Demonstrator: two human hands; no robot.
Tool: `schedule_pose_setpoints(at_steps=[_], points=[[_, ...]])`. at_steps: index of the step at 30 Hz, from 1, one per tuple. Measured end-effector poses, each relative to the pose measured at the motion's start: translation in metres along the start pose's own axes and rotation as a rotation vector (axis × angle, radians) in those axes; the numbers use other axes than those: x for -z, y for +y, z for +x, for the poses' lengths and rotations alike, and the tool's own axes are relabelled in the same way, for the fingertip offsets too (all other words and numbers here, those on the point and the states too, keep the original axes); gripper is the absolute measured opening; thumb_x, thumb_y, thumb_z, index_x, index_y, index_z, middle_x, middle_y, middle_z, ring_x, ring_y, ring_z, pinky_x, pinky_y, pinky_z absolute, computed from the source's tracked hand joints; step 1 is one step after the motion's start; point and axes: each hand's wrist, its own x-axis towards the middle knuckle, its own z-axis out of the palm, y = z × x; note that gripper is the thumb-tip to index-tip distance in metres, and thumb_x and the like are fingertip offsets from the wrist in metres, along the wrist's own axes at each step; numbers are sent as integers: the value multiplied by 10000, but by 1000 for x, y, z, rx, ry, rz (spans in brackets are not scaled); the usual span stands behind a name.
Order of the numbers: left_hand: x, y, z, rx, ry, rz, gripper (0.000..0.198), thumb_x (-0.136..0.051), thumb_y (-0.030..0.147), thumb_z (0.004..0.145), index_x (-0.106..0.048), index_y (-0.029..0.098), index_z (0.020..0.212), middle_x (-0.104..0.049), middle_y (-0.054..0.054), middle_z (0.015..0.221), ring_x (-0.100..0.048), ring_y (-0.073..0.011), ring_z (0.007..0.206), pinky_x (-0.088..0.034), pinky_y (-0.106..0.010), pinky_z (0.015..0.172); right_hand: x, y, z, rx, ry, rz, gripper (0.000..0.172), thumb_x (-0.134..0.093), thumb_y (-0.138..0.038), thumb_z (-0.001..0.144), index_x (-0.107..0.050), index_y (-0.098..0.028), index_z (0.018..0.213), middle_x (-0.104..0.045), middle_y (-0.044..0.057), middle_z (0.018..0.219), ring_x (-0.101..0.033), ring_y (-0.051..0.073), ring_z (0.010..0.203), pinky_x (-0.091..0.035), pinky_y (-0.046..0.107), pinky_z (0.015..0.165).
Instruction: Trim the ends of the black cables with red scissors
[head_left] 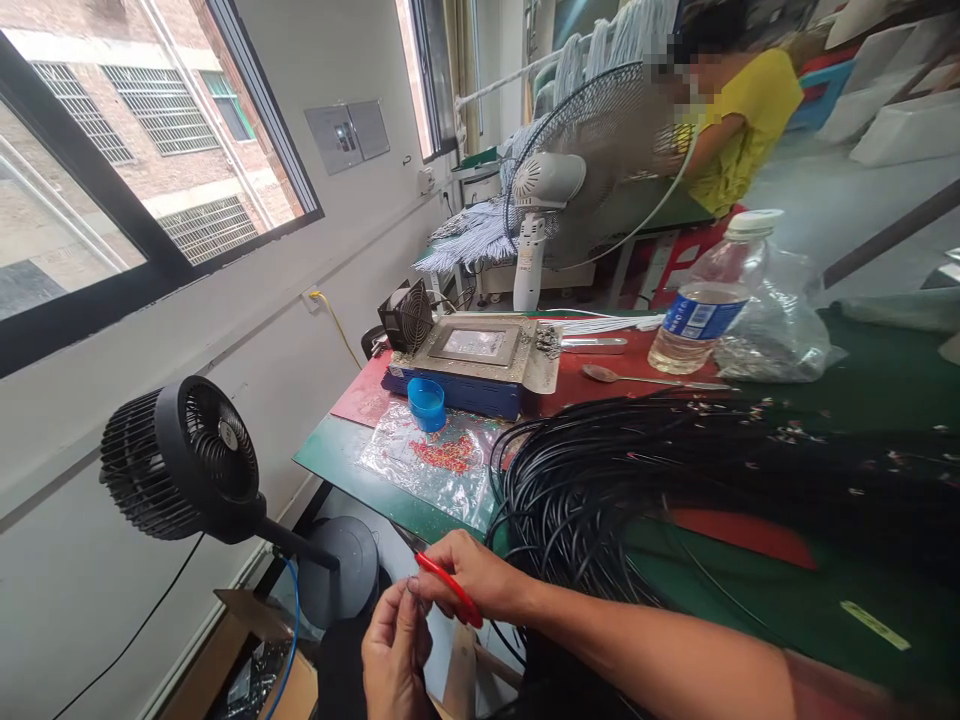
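Observation:
My right hand [480,575] is closed around a tool with a red curved handle [448,588], which looks like scissors; its blades are mostly hidden. Close against it, my left hand [396,650] pinches thumb and fingers together at something too small to make out. The fingertips of both hands meet just off the table's front edge. A large bundle of black cables [570,490] lies on the table beside my right forearm, its loops hanging over the edge. Tiny red and orange pieces [446,453] are spread on a clear plastic bag [382,455], near a blue round container [427,403].
Behind the bag stands a blue-sided heated-looking box [457,385] with a small square fan [406,315]. A spoon [637,378] and a bottle [697,310] are farther right. A black fan [195,460] stands left; a person in yellow [750,120] sits beyond a white fan [551,180].

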Motion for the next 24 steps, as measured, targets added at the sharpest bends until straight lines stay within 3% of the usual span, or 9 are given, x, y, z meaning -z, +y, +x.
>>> schedule_pose_setpoints(at_steps=[3, 6, 9, 14, 21, 24], points=[[2, -1, 2, 8, 4, -37, 240, -703, 290, 554, -654, 164, 753, -647, -3, 534, -551, -66, 510, -389, -125, 442, -2, 1, 0, 103, 58, -181, 240, -567, -208, 658, -461, -113, 464, -337, -62, 425, -307, 24, 424, -222, 145, 397], [5, 0, 5, 28, -28, -58, 229, -696, 291, 563, -652, 167, 750, -567, 29, 458, -475, -45, 434, -341, -137, 402, -2, 2, 0, 124, 57, -231, 250, -585, -202, 637, -447, -114, 449, -311, -64, 433, -297, 25, 439, -225, 145, 409], [6, 2, 5, 42, -12, -79, 256, -718, 290, 532, -653, 166, 746, -561, 31, 482, -437, -30, 422, -341, -139, 407, -1, 1, 0, 45, 18, -75, 268, -594, -297, 678, -513, -113, 501, -395, -53, 423, -352, 34, 401, -259, 150, 386], [3, 4, 0, 55, -17, -72, 316, -746, 308, 483, -655, 145, 738, -593, 8, 536, -498, -44, 481, -389, -133, 440, 1, -3, 1, -53, 2, 211, 364, -594, -449, 693, -546, -108, 577, -452, -42, 427, -377, 40, 345, -263, 158, 338], [4, 2, 1, 88, -56, -104, 317, -756, 298, 467, -658, 147, 728, -579, 30, 531, -485, -20, 469, -411, -105, 464, 1, -1, 2, -99, -18, 316, 425, -614, -508, 652, -551, -94, 579, -444, -40, 415, -368, 41, 337, -247, 173, 335], [6, 1, 3, 99, -88, -143, 284, -743, 300, 491, -655, 152, 717, -558, 35, 514, -405, -3, 410, -352, -106, 398, 1, -2, 2, -108, -35, 349, 426, -630, -513, 629, -541, -100, 572, -435, -45, 408, -360, 41, 335, -238, 177, 334]])
